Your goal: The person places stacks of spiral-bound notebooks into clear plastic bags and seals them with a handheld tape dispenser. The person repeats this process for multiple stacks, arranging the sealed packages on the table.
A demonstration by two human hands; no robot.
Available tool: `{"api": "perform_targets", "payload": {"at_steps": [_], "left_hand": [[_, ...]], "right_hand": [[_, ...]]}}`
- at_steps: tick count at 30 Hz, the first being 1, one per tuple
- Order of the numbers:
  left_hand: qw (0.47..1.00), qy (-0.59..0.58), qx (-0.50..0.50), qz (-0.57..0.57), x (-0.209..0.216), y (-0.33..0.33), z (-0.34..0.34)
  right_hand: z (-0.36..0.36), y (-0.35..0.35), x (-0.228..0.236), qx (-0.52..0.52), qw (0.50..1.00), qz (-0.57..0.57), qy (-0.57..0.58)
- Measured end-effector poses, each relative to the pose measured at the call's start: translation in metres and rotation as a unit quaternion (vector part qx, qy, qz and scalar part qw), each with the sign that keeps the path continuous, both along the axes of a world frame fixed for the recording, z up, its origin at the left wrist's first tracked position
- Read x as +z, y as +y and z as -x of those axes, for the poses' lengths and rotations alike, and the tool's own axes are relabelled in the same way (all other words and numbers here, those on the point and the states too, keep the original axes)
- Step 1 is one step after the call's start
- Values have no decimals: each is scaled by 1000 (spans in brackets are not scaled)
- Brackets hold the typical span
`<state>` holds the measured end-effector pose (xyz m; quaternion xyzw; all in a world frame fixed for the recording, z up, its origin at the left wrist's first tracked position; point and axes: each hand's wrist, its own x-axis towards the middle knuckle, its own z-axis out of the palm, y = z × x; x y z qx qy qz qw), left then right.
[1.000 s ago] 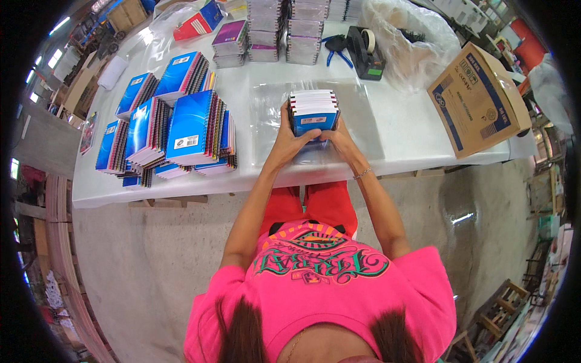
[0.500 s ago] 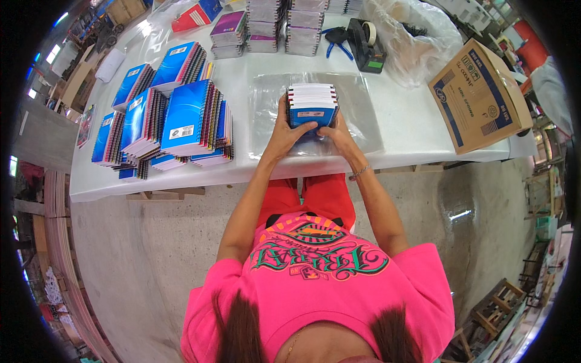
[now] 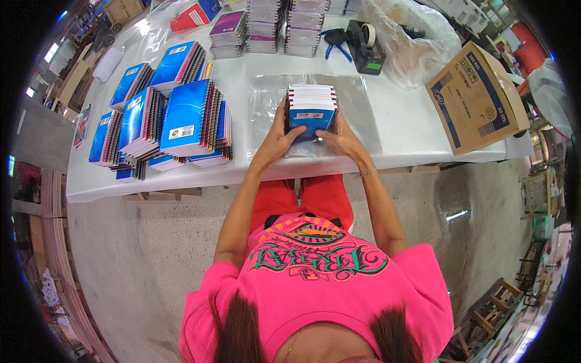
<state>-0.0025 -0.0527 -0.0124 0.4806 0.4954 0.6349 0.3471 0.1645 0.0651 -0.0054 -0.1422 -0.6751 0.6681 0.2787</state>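
Observation:
Between my two hands stands a stack of spiral notebooks (image 3: 313, 104), page edges up, with a blue cover facing me. My left hand (image 3: 279, 134) is closed round its left side, thumb laid on the blue cover. From the other side my right hand (image 3: 343, 134) grips it, its thumb also on the cover. Under the stack a sheet of clear plastic (image 3: 362, 121) lies on the white-covered table (image 3: 239, 148). Several piles of blue spiral notebooks (image 3: 186, 115) lie to the left of my hands.
Beyond the plastic stand tall stacks of wrapped notebooks (image 3: 304, 33). Blue-handled pliers (image 3: 336, 42) lie beside a black tape dispenser (image 3: 365, 51). A clear plastic bag (image 3: 417, 42) and a brown cardboard box (image 3: 475, 103) occupy the right side. The table's near edge curves in front of me.
My thumbs have moved apart across the blue cover; they were close together before. Both hands still hold the notebook stack in the same place.

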Motion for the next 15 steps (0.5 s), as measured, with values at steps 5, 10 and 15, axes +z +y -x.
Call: {"api": "perform_targets", "payload": {"at_steps": [5,10,15], "left_hand": [[998,13,51,21,17,13,-6],[977,-128,27,167,57,28,-1],[956,-172,-22,237,47,41,7]], "right_hand": [[3,3,9,-47,997,67,14],[0,20,41,-52,987,139,-69],[1,19,38,-68,977,159,-121]]}}
